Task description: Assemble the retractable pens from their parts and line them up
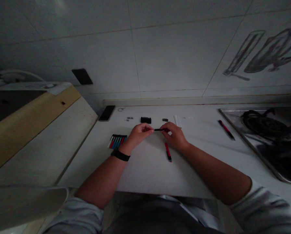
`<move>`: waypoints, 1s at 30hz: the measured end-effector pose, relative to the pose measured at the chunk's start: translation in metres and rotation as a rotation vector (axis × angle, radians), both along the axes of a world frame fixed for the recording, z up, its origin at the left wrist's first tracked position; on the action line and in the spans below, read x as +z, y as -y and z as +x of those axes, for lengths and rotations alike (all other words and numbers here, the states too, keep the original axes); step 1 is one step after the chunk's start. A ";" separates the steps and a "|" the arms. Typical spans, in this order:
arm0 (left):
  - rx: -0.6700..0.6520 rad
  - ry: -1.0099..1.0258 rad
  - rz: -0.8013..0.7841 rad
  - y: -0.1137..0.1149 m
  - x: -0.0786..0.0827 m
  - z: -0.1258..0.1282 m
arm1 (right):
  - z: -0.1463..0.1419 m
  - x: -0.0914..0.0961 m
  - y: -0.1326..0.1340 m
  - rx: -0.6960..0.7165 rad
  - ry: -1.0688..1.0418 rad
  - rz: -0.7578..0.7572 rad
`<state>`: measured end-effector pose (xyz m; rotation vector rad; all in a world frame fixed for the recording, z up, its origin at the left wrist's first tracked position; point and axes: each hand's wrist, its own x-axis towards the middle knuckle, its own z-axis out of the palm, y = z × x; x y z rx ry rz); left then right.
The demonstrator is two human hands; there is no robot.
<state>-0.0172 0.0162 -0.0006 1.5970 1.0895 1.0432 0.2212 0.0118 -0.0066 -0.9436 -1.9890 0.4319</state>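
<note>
Between my two hands, over the middle of the white counter, is a small black pen part. My left hand, with a black watch band at the wrist, pinches its left end. At the other end, the fingers of my right hand close on it. Just below lies a red and black pen barrel. Behind the hands are a row of black pen grips, small dark pieces, thin white refills and small metal parts. Several coloured barrels sit left of my left wrist.
A phone and a thin ring lie at the back left. To the right are a red and black pen and a metal-edged tray with dark items. A wooden-edged box borders the left; a tiled wall stands behind.
</note>
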 end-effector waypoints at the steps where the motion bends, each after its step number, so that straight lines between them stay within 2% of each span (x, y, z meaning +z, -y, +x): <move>1: -0.007 0.006 -0.005 0.000 0.000 0.000 | 0.000 0.000 0.000 0.000 -0.003 0.013; 6: -0.017 0.021 0.002 0.001 0.001 0.000 | 0.000 -0.002 -0.003 -0.003 -0.016 0.000; 14: -0.031 0.066 -0.073 0.001 0.001 0.002 | 0.001 -0.002 0.000 0.026 -0.031 0.066; 21: -0.025 0.063 -0.055 -0.002 -0.004 0.000 | 0.001 0.001 0.001 -0.014 0.028 -0.034; 30: -0.062 0.005 0.000 0.001 0.001 0.001 | 0.002 0.002 -0.002 -0.042 0.139 -0.094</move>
